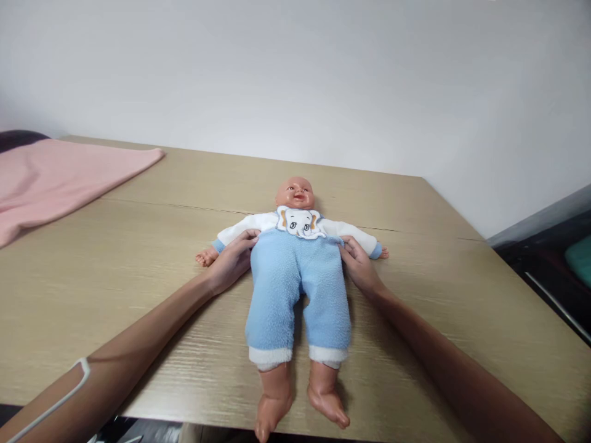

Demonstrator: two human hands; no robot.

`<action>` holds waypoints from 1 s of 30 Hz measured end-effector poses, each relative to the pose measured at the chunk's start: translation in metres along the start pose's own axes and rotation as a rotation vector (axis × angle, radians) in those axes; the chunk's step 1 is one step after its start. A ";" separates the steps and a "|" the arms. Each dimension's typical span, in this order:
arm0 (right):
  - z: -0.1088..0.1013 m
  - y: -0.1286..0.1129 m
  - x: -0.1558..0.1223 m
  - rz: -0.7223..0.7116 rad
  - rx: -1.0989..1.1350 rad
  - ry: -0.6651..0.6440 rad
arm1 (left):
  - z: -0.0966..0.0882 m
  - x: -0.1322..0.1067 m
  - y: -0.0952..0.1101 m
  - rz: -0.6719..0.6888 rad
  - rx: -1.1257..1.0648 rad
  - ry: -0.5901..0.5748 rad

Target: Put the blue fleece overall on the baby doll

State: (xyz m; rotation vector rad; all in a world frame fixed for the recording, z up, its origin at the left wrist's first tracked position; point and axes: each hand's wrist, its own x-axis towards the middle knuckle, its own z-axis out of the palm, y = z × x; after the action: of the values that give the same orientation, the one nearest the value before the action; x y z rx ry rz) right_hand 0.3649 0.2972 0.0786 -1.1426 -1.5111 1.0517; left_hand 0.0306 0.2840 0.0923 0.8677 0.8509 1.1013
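A baby doll (296,194) lies on its back on the wooden table, head toward the wall and bare feet toward me. It wears a white top with an elephant-face bib (300,223), and light blue fleece trousers (274,277) with white cuffs, pulled high on the torso. My left hand (234,261) is closed at the upper left edge of the trousers, its fingertips partly hidden against the fabric. On the other side, my right hand (359,263) pinches the waistband below the doll's outstretched arm.
A pink cloth (60,175) is spread over the table's far left, with something dark behind it. A pale wall (295,80) rises behind the wooden table (184,344). Beyond the table's right edge are dark items and a green thing (579,258).
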 end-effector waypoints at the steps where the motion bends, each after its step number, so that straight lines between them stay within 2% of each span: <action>1: 0.000 -0.001 0.000 -0.005 -0.002 0.001 | -0.001 0.001 0.000 0.013 0.024 -0.012; 4: 0.001 -0.005 -0.003 -0.051 -0.083 0.019 | -0.006 0.001 0.002 0.124 0.231 -0.044; 7: -0.001 -0.010 -0.009 -0.153 -0.387 0.068 | -0.008 -0.002 0.005 0.281 0.527 -0.051; 10: -0.012 -0.015 -0.015 -0.208 -0.658 0.069 | -0.009 -0.006 0.005 0.408 0.889 0.026; 14: -0.044 -0.020 -0.017 -0.309 -0.949 0.045 | -0.010 -0.013 0.005 0.584 1.274 0.193; 17: -0.076 -0.017 -0.016 -0.434 -1.144 0.135 | -0.002 -0.016 0.012 0.714 1.362 0.259; 19: -0.097 -0.010 -0.013 -0.467 -1.143 0.171 | 0.010 -0.016 0.021 0.786 1.349 0.264; 22: -0.122 0.004 -0.007 -0.451 -1.008 0.084 | 0.038 -0.008 0.034 0.867 1.293 0.143; 25: -0.135 0.009 -0.002 -0.378 -0.850 -0.001 | 0.074 0.012 0.041 0.854 1.305 -0.105; 28: -0.135 0.001 -0.003 -0.331 -0.743 0.065 | 0.107 0.038 0.037 0.809 1.394 -0.291; 30: -0.127 -0.009 -0.006 -0.313 -0.646 0.143 | 0.126 0.054 0.032 0.803 1.476 -0.345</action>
State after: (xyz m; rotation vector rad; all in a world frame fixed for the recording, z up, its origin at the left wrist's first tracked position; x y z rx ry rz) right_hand 0.4886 0.3017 0.1106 -1.3128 -1.8967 0.2563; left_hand 0.1442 0.3238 0.1655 2.7123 0.9795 0.7695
